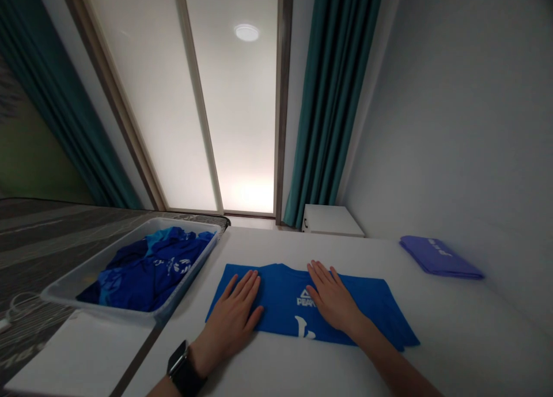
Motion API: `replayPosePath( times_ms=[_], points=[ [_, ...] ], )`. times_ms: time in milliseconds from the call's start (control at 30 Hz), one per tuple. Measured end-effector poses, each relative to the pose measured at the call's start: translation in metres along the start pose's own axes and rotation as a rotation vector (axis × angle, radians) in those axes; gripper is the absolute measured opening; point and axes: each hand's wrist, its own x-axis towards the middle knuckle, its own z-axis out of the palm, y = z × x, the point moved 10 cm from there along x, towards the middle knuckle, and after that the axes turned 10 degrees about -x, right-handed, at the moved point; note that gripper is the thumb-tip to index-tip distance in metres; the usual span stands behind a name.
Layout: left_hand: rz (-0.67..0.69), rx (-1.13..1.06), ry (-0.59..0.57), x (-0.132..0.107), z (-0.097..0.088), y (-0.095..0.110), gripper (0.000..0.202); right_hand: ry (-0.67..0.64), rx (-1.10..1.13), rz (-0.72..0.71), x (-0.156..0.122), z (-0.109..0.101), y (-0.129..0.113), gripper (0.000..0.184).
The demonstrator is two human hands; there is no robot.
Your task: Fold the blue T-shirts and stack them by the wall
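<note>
While L hand (235, 317) & R hand (334, 302) lie flat on part-folded blue shirt (279, 299) (nothing gripped), purple cloth (440, 259) looks done, clothes (144, 273) in bin (182, 287) unfolded.

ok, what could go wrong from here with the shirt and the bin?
1. The left hand and right hand lie flat on the blue shirt; if they slide, the cloth could wrinkle.
2. The shirt's near right corner looks uneven, so its layers may sit misaligned.
3. The clothes in the bin are loosely heaped and might crease.
</note>
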Motion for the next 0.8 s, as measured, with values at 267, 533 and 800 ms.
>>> replayPosePath(
  times_ms=[267, 533, 800],
  points=[
    [0.203, -0.148, -0.147, 0.065, 0.026, 0.100, 0.055, 0.180, 0.053, 0.192, -0.022, -0.007, 0.095, 0.049],
    [0.337, -0.242, -0.135, 0.145, 0.046, 0.167, 0.031, 0.227, 0.217, 0.214, -0.061, -0.005, 0.149, 0.040],
    [0.402, -0.213, -0.139, 0.186, 0.089, 0.201, 0.023, 0.316, 0.088, 0.319, -0.106, -0.008, 0.171, 0.033]
  ],
)
